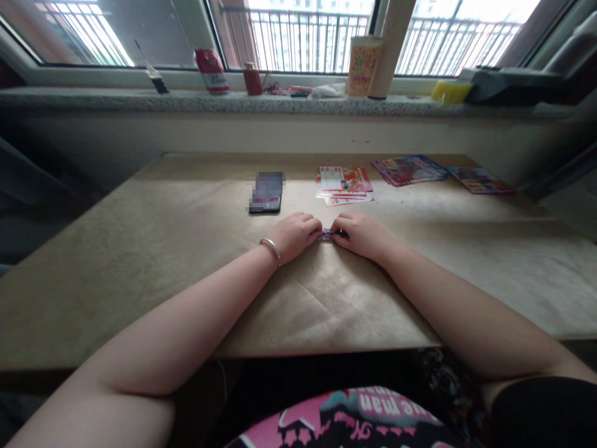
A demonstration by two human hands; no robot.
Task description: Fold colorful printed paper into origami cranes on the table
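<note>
left forearm (205, 311) and right forearm (466, 305) reached forward, slanted inward, left hand (295, 236) sat palm-down, fingers (313, 229) curled, right hand (364, 236) mirrored it in a thumb-and-finger pinch, hands close but apart

We distinguished a bare left forearm (200, 311) and a bare right forearm (448, 292), ending in the left hand (295, 236) and the right hand (361, 235). At the left wrist we recorded 1 narrow, silvery bracelet (270, 247). At the right upper arm we noted 1 plain black sleeve (545, 410). Over the torso we identified a black top (345, 426) printed in pink, with teal patches and pale lettering (387, 404).
</note>
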